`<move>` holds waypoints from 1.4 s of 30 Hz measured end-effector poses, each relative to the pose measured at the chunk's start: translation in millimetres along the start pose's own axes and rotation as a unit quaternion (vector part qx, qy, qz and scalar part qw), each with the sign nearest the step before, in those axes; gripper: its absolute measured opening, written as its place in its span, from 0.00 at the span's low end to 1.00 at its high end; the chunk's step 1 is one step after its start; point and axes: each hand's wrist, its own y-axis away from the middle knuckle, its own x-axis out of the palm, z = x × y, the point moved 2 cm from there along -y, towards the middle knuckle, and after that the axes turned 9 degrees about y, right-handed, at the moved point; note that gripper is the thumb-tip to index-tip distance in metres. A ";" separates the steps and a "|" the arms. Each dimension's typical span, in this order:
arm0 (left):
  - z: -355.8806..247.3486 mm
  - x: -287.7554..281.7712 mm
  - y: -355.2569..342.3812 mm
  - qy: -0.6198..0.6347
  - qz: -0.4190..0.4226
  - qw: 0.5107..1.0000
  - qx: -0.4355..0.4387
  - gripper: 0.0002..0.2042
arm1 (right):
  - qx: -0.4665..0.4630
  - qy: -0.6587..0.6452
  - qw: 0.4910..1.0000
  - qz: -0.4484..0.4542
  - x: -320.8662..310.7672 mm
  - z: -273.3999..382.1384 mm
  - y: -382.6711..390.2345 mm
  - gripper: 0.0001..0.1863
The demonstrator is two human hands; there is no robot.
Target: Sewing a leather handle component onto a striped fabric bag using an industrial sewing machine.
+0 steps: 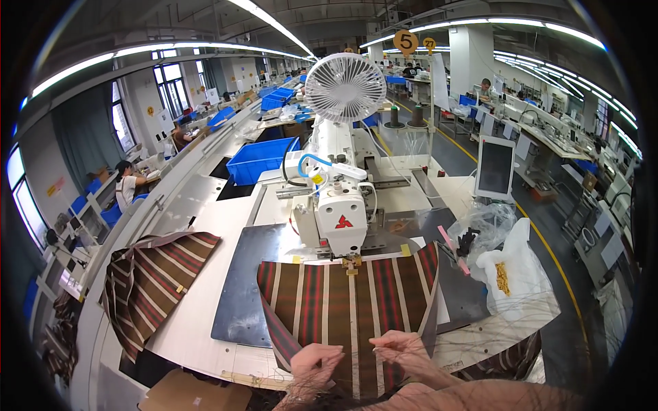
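Note:
A brown striped fabric piece (pixel 284 298) with red, green and pale stripes lies under the head of a white sewing machine (pixel 342 218). A small gold-coloured tag (pixel 351 266) shows on the fabric just below the machine head. Over the near part of the fabric, my left hand (pixel 317 362) has its fingers bent and pressed together. Facing it across the pale central stripe, my right hand (pixel 399 349) is closed in a pinch. Whatever either hand's fingertips may hold is too small or hidden to make out.
Another striped fabric piece (pixel 161 277) with a gold tag lies at the left. On the right are gold pieces (pixel 503 278) on white plastic (pixel 528 288), a pink strip (pixel 454 251) and a screen (pixel 495 166). A blue bin (pixel 262 162) and white fan (pixel 345 87) stand behind.

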 end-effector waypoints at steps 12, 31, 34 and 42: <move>-12.5 22.5 10.0 -0.027 0.053 0.985 0.159 0.10 | -0.120 -0.175 0.965 -0.155 35.2 -32.6 -4.1 0.04; -8.1 20.2 4.9 -0.039 0.063 0.979 0.190 0.11 | -0.106 -0.205 0.968 -0.093 58.3 -28.9 -2.0 0.04; -8.9 19.6 4.4 -0.051 0.081 0.980 0.176 0.11 | -0.145 -0.194 0.959 -0.144 57.3 -37.0 -7.7 0.03; -4.1 20.0 10.9 -0.056 0.053 0.984 0.158 0.11 | -0.036 -0.315 0.940 -0.128 53.2 -47.9 -4.1 0.05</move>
